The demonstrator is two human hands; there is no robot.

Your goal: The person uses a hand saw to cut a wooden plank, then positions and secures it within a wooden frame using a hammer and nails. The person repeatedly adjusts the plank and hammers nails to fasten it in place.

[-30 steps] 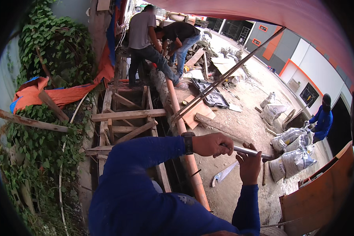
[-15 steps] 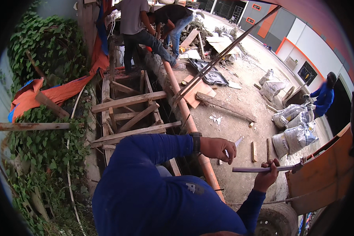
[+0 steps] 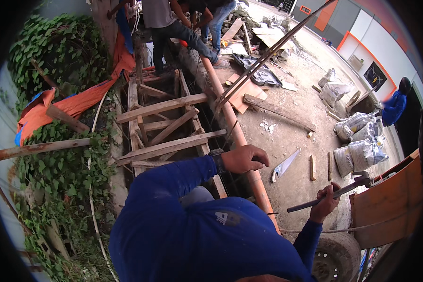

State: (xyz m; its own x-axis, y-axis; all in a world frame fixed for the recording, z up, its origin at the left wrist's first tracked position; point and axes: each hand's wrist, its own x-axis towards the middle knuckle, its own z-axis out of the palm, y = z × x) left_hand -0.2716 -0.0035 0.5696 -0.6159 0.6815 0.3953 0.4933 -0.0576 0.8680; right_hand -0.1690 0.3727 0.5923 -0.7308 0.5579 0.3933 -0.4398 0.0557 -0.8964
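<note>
Gripped: your right hand (image 3: 326, 203) wraps the long-shafted grey metal hammer (image 3: 347, 189)!
And it's out on your right, shaft aslant, head in front of the rust-orange panel (image 3: 385, 207), your fingers covering mid-shaft; your left hand (image 3: 245, 158) is half-curled, its palm hidden, so I can't tell whether it holds anything. It blocks a stretch of the long orange pipe (image 3: 238, 129), contact unclear. Your blue-sleeved right forearm (image 3: 309, 242) slips behind your chest, the muddy black tyre (image 3: 340, 256) is partly covered, and the grey-shirted co-worker (image 3: 156, 14) is cut off by the top edge. Lettering now: dark print on the bulging white sacks (image 3: 362, 155), broken by folds, plus a pale, partial mark on your blue shirt (image 3: 188, 244).
</note>
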